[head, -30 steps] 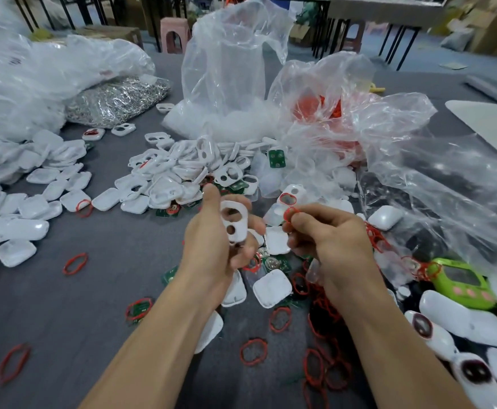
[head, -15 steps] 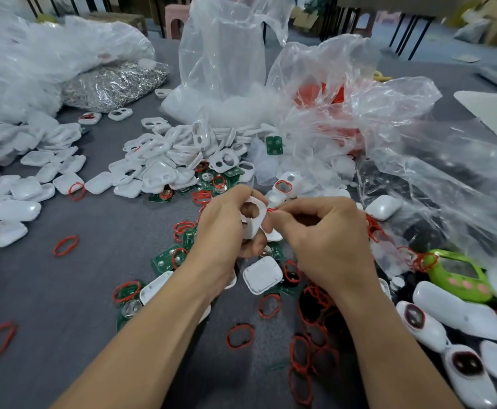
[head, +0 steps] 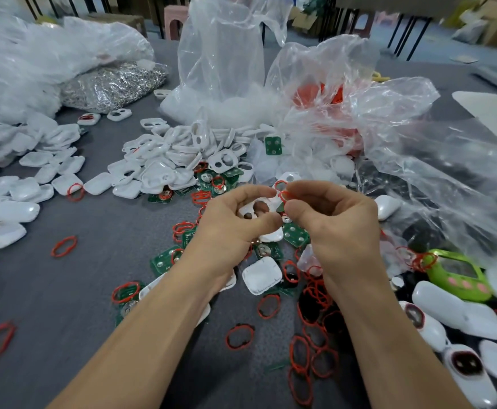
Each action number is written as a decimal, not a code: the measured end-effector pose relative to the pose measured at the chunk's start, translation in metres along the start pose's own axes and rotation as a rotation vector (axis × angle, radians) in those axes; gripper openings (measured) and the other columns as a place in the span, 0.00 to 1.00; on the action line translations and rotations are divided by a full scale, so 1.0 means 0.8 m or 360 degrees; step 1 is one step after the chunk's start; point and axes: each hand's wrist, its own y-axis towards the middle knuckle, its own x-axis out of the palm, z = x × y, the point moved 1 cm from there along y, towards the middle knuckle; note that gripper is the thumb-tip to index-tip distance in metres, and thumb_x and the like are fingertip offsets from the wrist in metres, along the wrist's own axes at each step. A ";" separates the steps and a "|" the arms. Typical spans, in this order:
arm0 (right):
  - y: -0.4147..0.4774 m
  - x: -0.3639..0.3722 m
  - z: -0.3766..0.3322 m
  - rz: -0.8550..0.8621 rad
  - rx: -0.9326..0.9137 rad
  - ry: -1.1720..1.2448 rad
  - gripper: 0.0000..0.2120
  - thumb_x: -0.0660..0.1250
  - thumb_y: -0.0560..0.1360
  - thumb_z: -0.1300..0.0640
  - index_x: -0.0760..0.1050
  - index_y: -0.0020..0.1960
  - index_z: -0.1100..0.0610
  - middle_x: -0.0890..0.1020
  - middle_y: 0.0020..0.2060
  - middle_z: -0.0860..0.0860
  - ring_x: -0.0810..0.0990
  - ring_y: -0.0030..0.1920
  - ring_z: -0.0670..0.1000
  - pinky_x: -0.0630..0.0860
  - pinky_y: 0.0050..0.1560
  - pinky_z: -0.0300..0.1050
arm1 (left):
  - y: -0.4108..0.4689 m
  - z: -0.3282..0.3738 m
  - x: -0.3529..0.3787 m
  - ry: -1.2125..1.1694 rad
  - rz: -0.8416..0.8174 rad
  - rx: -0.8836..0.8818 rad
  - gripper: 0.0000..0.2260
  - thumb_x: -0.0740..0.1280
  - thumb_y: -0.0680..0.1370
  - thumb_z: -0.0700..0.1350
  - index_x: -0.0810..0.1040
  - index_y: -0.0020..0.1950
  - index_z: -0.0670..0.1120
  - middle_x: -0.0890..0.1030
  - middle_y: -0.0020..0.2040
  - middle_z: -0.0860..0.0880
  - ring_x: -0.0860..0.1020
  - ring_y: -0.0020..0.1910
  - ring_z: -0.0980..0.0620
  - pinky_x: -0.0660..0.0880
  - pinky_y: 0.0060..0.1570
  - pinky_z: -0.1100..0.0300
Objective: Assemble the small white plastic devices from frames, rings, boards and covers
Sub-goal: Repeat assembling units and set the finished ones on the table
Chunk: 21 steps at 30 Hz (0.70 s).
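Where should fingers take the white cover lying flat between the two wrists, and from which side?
From straight above, pinching two opposite edges. The white cover lies flat on the table, a shallow rounded square with a low rim, so only the edges offer a hold. A red ring sits close by its right edge; the near and far edges look the freer pair.

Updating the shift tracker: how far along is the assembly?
Done: closed white shells piled at far left look finished, though I can't confirm. In hand: the left hand grips a frame while the right hand pinches a red ring at its upper opening. To do: a heap of bare frames, loose boards and many loose rings on the table, so most work remains.
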 end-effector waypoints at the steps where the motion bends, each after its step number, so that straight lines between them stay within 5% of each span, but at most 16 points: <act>1: -0.001 0.001 0.000 -0.0017 -0.0030 -0.0042 0.13 0.77 0.71 0.69 0.87 0.42 0.50 0.89 0.40 0.49 0.88 0.43 0.50 0.82 0.44 0.40 | -0.001 0.002 0.000 0.0011 0.0008 0.0031 0.16 0.75 0.73 0.32 0.85 0.54 0.51 0.81 0.41 0.48 0.73 0.40 0.49 0.74 0.44 0.53; 6: -0.011 0.009 0.003 0.0005 -0.0169 -0.0453 0.11 0.78 0.71 0.61 0.87 0.46 0.46 0.88 0.39 0.41 0.87 0.42 0.46 0.84 0.45 0.47 | -0.003 0.007 0.007 -0.0078 -0.0045 0.0060 0.24 0.68 0.75 0.24 0.83 0.58 0.52 0.86 0.57 0.52 0.83 0.58 0.54 0.80 0.61 0.53; 12: -0.015 0.011 0.005 0.0136 -0.0345 -0.0839 0.09 0.79 0.73 0.58 0.88 0.51 0.47 0.88 0.40 0.42 0.84 0.39 0.42 0.82 0.45 0.46 | -0.010 0.009 0.015 -0.0167 -0.0087 0.0006 0.23 0.62 0.75 0.23 0.83 0.58 0.47 0.87 0.53 0.46 0.85 0.56 0.46 0.77 0.62 0.49; 16: -0.015 0.010 0.006 0.0144 -0.0379 -0.0770 0.09 0.78 0.73 0.58 0.88 0.52 0.47 0.88 0.43 0.39 0.85 0.41 0.40 0.83 0.47 0.44 | -0.010 0.013 0.012 -0.0422 -0.0171 -0.0141 0.23 0.58 0.75 0.22 0.82 0.59 0.42 0.87 0.54 0.41 0.85 0.52 0.47 0.82 0.55 0.51; 21: -0.010 0.011 0.009 0.0035 -0.0228 -0.0400 0.12 0.78 0.73 0.63 0.88 0.49 0.47 0.88 0.41 0.41 0.87 0.43 0.45 0.85 0.47 0.46 | -0.007 0.011 0.005 -0.0664 -0.0221 -0.0300 0.21 0.58 0.76 0.23 0.79 0.64 0.37 0.85 0.54 0.37 0.83 0.59 0.39 0.84 0.53 0.51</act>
